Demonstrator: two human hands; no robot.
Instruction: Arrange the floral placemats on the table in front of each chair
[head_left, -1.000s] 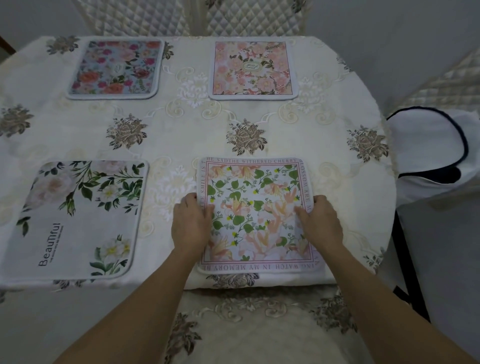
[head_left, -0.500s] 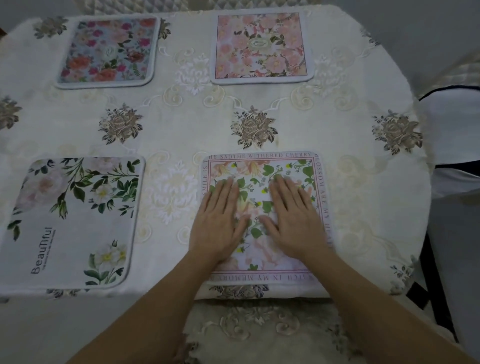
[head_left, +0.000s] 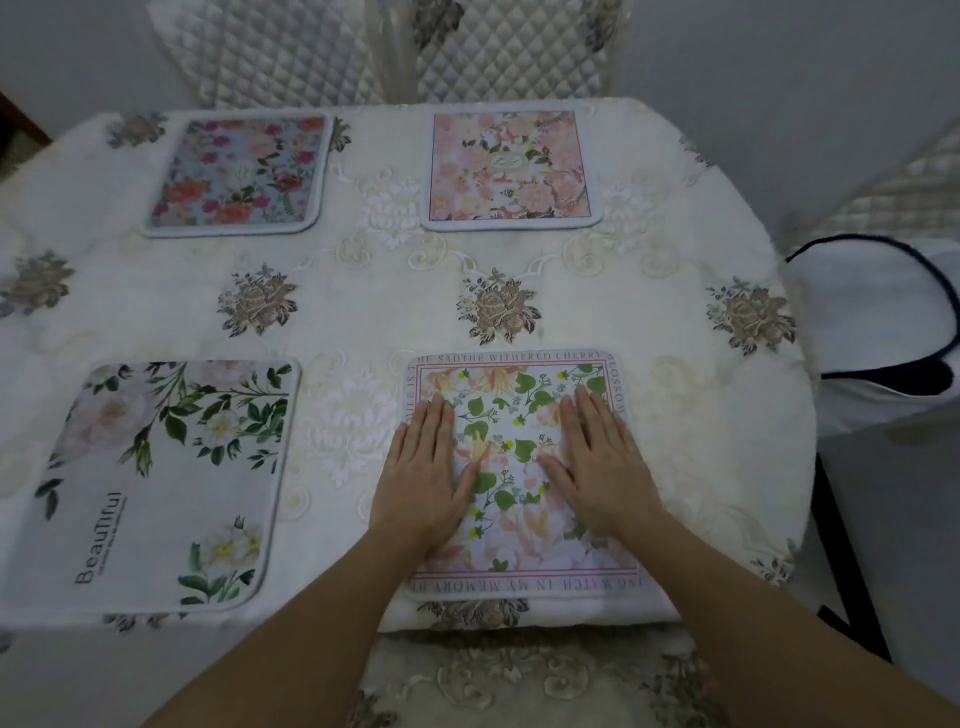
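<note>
Four floral placemats lie on the embroidered tablecloth (head_left: 363, 312), one under both palms.
Past the "Beautiful" placemat (head_left: 156, 483), the left hand (head_left: 423, 478) and right hand (head_left: 602, 467) press the text-bordered placemat (head_left: 511, 452) at the near edge, fingers straight and close together, probably smoothing it. Nothing blocks them; a white bag (head_left: 872, 322) sits to the right.

Table: table (head_left: 130, 312) under cream tablecloth (head_left: 675, 234), brown roses embroidered.
Far side: two quilted cream chairs (head_left: 280, 52), side by side.
Right: white cloth (head_left: 872, 312), dark trim.
Wall: wall (head_left: 753, 52), plain grey.
</note>
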